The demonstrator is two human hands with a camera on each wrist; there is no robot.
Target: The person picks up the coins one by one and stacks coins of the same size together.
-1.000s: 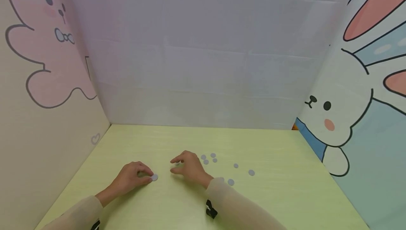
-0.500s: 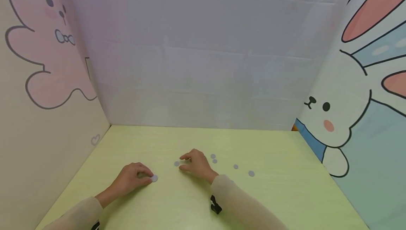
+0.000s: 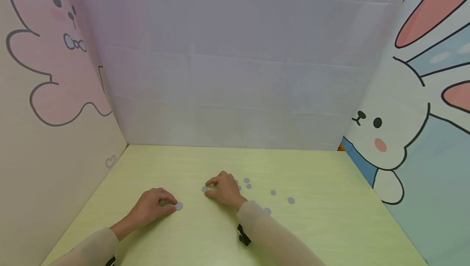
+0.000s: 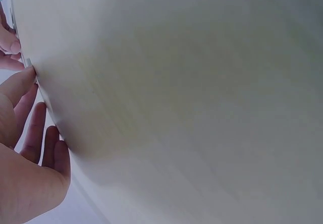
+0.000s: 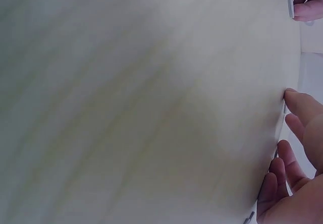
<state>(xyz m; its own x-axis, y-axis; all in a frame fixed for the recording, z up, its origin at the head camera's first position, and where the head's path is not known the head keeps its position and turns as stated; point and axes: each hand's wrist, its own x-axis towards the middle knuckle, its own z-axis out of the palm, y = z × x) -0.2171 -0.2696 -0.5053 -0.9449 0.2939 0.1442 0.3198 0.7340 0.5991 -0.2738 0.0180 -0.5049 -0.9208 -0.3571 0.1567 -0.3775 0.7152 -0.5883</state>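
Observation:
On the pale yellow-green table, my left hand [image 3: 151, 205] pinches a small, flat grey disc [image 3: 178, 206] between thumb and index finger. In the left wrist view, the disc [image 4: 29, 62] shows as a thin pale edge at the fingertips. To the right and slightly farther back, my right hand [image 3: 225, 189] has thumb and index finger spread at a second grey disc [image 3: 204, 189]. Its fingertips lie at the right part of that disc, with a gap between them. The right wrist view shows these fingers [image 5: 303, 105] apart, low at the table surface.
Several similar discs lie right of my right hand, among them one disc [image 3: 246, 180] behind it, one disc [image 3: 273, 192] farther right and one disc [image 3: 291, 200] beyond. Another disc [image 3: 267, 211] is partly behind the right sleeve [image 3: 271, 229]. A white cloth wall [image 3: 235, 74] closes the back.
My right hand first drew back to the right, leaving its disc on the table, then moved slightly left again to that disc. My left hand and its disc stay in place.

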